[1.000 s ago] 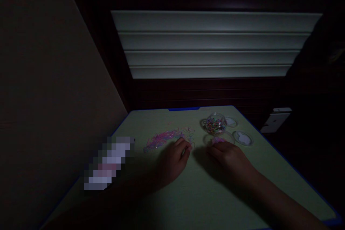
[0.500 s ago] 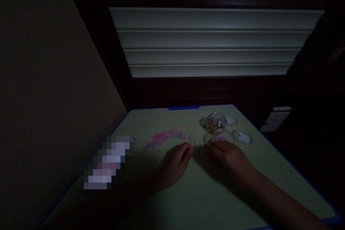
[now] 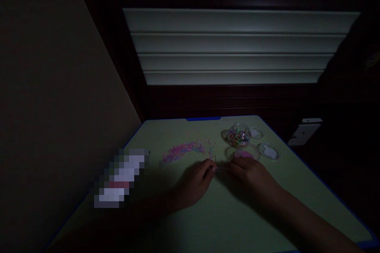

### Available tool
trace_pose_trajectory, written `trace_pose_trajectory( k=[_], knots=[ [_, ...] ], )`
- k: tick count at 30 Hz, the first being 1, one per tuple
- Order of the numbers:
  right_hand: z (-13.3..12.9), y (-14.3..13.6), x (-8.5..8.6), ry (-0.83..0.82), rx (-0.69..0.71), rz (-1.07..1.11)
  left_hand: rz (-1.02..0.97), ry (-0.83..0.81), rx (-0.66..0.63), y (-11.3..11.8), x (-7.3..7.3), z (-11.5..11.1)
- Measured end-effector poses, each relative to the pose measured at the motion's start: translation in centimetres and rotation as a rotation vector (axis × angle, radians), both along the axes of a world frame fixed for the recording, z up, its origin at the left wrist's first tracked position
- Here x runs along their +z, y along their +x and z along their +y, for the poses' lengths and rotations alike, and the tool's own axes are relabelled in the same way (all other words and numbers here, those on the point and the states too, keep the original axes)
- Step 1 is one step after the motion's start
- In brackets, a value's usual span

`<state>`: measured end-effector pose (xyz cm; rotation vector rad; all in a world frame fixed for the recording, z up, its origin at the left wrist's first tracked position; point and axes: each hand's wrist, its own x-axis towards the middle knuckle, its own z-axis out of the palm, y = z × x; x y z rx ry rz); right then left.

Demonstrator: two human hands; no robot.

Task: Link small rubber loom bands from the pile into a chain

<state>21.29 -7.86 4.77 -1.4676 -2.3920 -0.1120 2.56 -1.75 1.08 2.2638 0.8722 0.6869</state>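
My left hand point(image 3: 197, 184) is closed near the middle of the table, thumb and forefinger pinched on a thin pale band point(image 3: 219, 169). Just right of it, my right hand point(image 3: 252, 176) is also closed, its fingertips at the other side of this band; the dim light blurs the exact contact. Behind my left hand lies a loose pile of small pink, purple and blue elastic bands point(image 3: 184, 150). An open clear jar point(image 3: 251, 151) with pink bands inside stands behind my right hand, partly hidden by it. Another clear jar point(image 3: 238, 135) holds multicoloured bands.
Two round lids point(image 3: 269, 151) lie right of the jars. A pixelated pale object point(image 3: 121, 178) rests at the table's left. Blue edging borders the green table point(image 3: 190, 229). A wall rises at left, a slatted panel behind, and a white device point(image 3: 304, 133) sits beyond the right edge.
My left hand has shifted slightly right and nearer. A pale band now shows between my two hands. The view has moved a little.
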Motion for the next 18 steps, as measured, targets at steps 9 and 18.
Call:
trace_pose_trajectory(
  k=[9,18],
  knots=[
    [-0.11,0.1,0.03,0.026,0.031,-0.007,0.018,-0.008,-0.007,0.06,0.16,-0.11],
    [-0.2,0.08,-0.01,0.044,0.023,-0.015,0.023,0.002,-0.009,0.06,0.36,-0.22]
  ],
)
